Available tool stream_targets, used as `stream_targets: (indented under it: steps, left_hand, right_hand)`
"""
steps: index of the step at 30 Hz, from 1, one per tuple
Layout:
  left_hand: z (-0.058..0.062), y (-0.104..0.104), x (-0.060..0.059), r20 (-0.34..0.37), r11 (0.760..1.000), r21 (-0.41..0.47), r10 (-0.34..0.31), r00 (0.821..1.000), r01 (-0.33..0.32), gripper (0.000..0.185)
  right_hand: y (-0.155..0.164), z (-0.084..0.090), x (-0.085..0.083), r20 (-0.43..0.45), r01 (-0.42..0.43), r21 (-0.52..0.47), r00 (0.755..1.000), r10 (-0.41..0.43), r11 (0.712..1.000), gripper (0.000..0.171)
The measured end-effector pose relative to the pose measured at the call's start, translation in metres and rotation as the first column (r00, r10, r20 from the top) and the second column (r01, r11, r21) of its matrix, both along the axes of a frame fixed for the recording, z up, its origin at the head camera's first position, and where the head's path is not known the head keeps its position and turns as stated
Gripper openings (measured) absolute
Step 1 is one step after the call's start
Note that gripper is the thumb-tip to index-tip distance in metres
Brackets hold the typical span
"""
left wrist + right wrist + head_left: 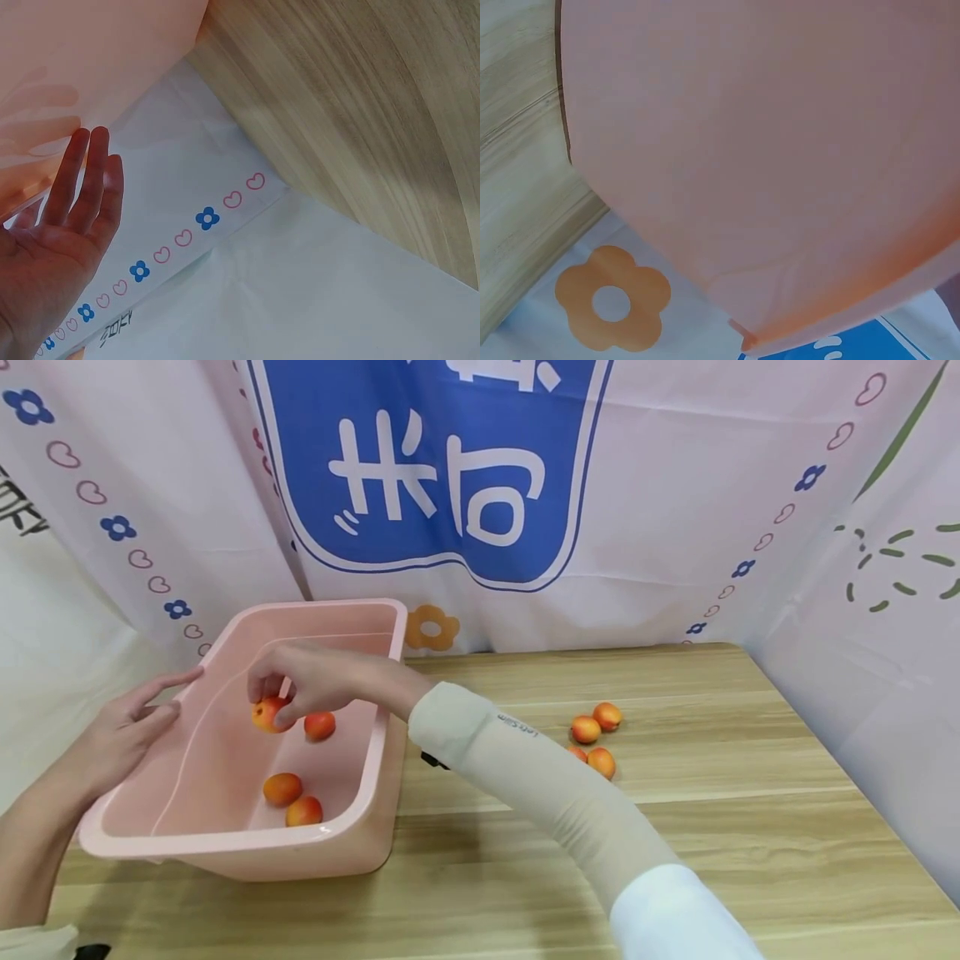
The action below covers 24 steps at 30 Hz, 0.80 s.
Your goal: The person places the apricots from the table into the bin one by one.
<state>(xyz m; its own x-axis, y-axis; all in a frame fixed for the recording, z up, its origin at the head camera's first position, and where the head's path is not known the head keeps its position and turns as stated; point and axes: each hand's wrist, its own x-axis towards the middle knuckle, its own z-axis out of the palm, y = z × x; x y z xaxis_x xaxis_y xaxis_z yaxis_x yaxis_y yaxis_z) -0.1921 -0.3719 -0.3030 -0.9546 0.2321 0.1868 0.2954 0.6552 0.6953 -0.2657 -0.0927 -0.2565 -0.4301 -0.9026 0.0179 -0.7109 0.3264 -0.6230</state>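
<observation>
Pink basin (pixel 390 643) rim — left hand (pixel 120 735) touching (fingers straight).

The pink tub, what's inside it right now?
The tub holds three loose apricots, plus a fourth pinched by the right hand inside it. That hand and the near wall may hide some of the floor.
</observation>
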Motion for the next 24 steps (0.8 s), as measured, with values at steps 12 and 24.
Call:
stream_targets:
  steps: [12,24]
  left_hand:
    - [0.001,0.001,0.0,0.007,1.0,-0.02,0.006,1.0,-0.006,0.054]
    - [0.001,0.002,0.0,-0.004,1.0,-0.015,0.005,1.0,-0.005,0.053]
  right_hand:
    - [-0.012,-0.008,-0.005,-0.02,0.062,0.14,0.998,-0.06,0.988,0.033]
    - [-0.018,-0.012,-0.006,-0.026,0.095,0.172,0.995,-0.092,0.981,0.031]
